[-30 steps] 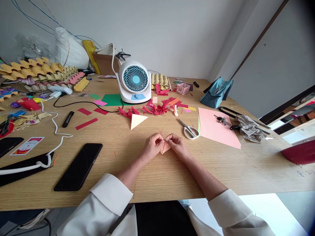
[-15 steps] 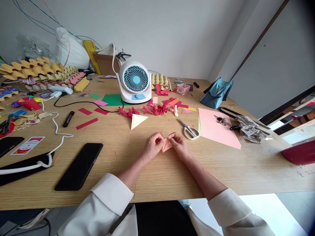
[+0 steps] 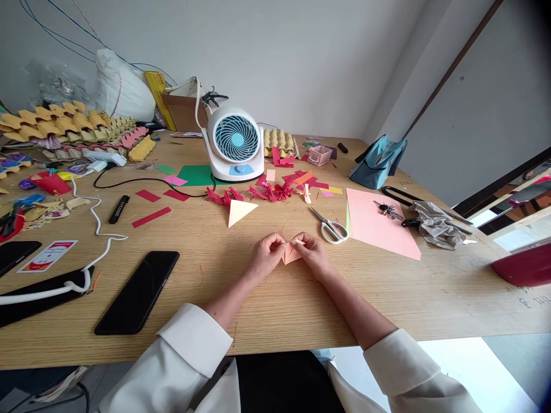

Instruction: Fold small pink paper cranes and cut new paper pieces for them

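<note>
A small piece of folded salmon-pink paper [image 3: 291,254] is held between my two hands, just above the wooden table [image 3: 275,310]. My left hand [image 3: 270,252] pinches its left edge between thumb and fingertips. On the other side, my right hand [image 3: 312,252] grips the paper with thumb and index finger; both hands hide much of it. White-handled scissors [image 3: 332,230] lie right of my right hand. A cream paper triangle [image 3: 241,211] rests beyond my left hand, beside a row of crimson twisted paper pieces [image 3: 275,193].
A white fan [image 3: 236,143] stands at the back. Pink sheets [image 3: 379,223] with keys [image 3: 388,210] on top lie to the right, near a teal bag [image 3: 379,162]. Leftward are a black phone [image 3: 138,292], a marker [image 3: 119,209], a white cable [image 3: 98,218] and red paper strips [image 3: 151,217].
My right thumb has shifted slightly on the folded paper. Both hands stay in nearly the same place, and the things on the table have not moved.
</note>
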Available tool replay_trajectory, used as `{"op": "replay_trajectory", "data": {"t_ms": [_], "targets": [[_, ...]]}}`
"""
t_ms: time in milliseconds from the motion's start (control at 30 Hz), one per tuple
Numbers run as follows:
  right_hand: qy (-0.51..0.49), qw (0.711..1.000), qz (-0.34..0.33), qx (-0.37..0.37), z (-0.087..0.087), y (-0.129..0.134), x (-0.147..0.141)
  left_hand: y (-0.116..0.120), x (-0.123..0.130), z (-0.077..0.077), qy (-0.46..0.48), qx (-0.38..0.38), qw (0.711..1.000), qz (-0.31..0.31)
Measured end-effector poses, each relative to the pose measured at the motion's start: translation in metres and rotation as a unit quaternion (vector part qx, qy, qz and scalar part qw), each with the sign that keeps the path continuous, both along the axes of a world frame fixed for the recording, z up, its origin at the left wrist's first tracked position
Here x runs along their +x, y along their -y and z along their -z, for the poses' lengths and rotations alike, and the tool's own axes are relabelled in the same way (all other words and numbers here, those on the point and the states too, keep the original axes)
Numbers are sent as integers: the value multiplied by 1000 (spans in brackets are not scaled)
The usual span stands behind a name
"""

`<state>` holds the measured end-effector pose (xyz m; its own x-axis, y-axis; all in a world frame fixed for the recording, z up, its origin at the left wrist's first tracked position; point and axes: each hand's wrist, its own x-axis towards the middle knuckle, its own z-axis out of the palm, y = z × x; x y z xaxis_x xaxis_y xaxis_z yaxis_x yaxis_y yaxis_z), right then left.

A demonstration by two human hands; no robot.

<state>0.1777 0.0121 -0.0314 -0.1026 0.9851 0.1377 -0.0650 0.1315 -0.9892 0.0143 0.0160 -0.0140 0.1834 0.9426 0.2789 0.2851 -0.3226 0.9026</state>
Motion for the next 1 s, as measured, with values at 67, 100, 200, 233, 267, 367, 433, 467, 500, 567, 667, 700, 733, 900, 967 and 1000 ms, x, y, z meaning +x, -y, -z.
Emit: {"op": "replay_trajectory", "data": {"t_ms": [67, 100, 200, 233, 267, 367, 433, 467, 500, 567, 667, 700, 733, 900, 967, 1000], "targets": [[-1, 1000, 5, 2, 0, 0, 0, 0, 0, 1, 18, -17, 1000, 18], [-4, 1000, 6, 3, -1, 1, 0, 0, 1, 1, 21, -24, 999, 28], [-19, 1000, 6, -1, -4, 3, -1, -1, 0, 4, 11, -29, 999, 43], [-23, 1000, 5, -3, -5, 4, -1, -1, 0, 4, 8, -27, 999, 44], [-28, 1000, 5, -6, -6, 4, -1, -1, 0, 4, 8, -26, 999, 44], [-50, 998, 14, -17, -6, 4, 0, 0, 0, 3, 3, -27, 999, 43], [-70, 997, 28, -20, -4, 2, 1, 0, 1, 2, -10, -31, 999, 42], [-77, 996, 34, -20, -2, 1, 2, 0, 1, 2, -15, -33, 998, 42], [-83, 996, 38, -20, -1, 1, 3, 0, 1, 3, -20, -34, 998, 42], [-88, 995, 40, -21, 0, 0, 4, 0, 2, 4, -23, -34, 998, 42], [-90, 995, 33, -22, -1, 1, 3, -1, 2, 7, -30, -42, 998, 41], [-90, 995, 31, -24, -2, 1, 2, -1, 2, 8, -35, -46, 998, 39], [-88, 995, 31, -26, -3, 2, 2, -1, 2, 8, -39, -48, 997, 36], [-61, 997, 28, -31, -7, 2, 1, -1, 3, 6, -38, -49, 998, 2], [-55, 998, 3, -39, -7, 2, 1, 0, 3, 4, -44, -44, 998, -14], [-53, 998, -9, -44, -6, 2, 1, 1, 3, 2, -46, -39, 998, -14]]}}
